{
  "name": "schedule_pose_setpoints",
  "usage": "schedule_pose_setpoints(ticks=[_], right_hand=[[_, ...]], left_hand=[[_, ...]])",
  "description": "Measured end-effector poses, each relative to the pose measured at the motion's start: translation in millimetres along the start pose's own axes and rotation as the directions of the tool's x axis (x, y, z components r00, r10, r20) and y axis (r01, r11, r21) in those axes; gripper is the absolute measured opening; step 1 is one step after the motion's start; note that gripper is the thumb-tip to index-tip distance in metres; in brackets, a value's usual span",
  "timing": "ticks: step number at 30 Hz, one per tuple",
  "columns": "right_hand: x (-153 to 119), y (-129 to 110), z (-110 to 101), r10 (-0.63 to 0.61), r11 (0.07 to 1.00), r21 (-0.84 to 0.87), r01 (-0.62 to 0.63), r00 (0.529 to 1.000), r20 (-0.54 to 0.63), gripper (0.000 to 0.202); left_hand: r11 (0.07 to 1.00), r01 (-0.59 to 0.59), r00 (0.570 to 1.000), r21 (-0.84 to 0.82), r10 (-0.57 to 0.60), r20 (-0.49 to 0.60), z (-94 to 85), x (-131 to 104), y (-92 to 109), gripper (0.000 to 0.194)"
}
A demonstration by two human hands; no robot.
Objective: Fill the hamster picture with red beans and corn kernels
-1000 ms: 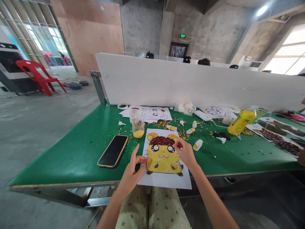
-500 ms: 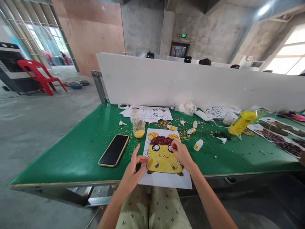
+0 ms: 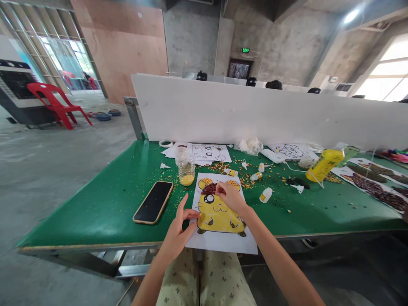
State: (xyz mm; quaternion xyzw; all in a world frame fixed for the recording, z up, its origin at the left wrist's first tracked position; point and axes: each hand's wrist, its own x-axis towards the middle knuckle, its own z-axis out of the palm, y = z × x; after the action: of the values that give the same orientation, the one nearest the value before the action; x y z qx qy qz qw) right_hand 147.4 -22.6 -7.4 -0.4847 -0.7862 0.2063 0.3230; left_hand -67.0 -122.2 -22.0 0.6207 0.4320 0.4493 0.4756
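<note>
A white sheet (image 3: 219, 243) with a yellow hamster picture (image 3: 216, 216) lies on the green table (image 3: 105, 204). Dark red grains cover the top of the hamster's head, and its ears hold yellow grains. My left hand (image 3: 181, 227) rests at the sheet's left edge, fingers spread, holding nothing. Over the hamster's forehead and right eye, my right hand (image 3: 230, 196) has its fingertips pinched together; what they hold, if anything, is too small to make out. A clear jar (image 3: 186, 171) with yellow grains stands behind the sheet.
A phone (image 3: 153, 202) lies left of the sheet. Small glue bottles (image 3: 265, 195) and scattered grains are to the right and behind. Farther right are a yellow bottle (image 3: 325, 165) and seed pictures (image 3: 372, 187). A white partition (image 3: 255, 114) borders the table's back.
My right hand has moved left, from the hamster's right eye to its forehead. My left hand has stayed at the sheet's edge.
</note>
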Motion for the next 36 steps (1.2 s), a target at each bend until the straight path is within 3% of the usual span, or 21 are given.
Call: schedule_pose_setpoints(ticks=[9,19,24,28,31,36], right_hand=[[14,-2,8,-0.066,0.997,-0.018,0.069,0.988,0.137,0.015],[15,-5,11,-0.046,0.996,-0.068,0.056,0.989,0.138,0.015],[5,0,-13,0.104,0.984,-0.137,-0.112,0.993,-0.062,0.006],[-26,15,-35,0.281,0.928,-0.182,-0.326,0.931,-0.234,0.009],[-51,22,-37,0.366,0.897,-0.162,-0.412,0.895,-0.253,0.02],[-68,22,-27,0.391,0.917,-0.009,-0.399,0.901,-0.186,0.025]], left_hand=[[1.0,0.007,1.0,0.015,-0.007,-0.022,1.0,-1,4,0.072],[1.0,0.005,1.0,0.01,-0.005,-0.013,0.1,-2,2,0.072],[1.0,0.012,1.0,0.008,-0.012,-0.01,-0.3,-2,2,0.073],[1.0,0.022,1.0,0.014,-0.022,-0.008,-0.3,-2,3,0.074],[0.999,0.013,1.0,0.043,-0.012,-0.022,-0.1,-2,2,0.075],[0.995,-0.001,1.0,0.105,0.001,0.0,-0.4,-2,-5,0.073]])
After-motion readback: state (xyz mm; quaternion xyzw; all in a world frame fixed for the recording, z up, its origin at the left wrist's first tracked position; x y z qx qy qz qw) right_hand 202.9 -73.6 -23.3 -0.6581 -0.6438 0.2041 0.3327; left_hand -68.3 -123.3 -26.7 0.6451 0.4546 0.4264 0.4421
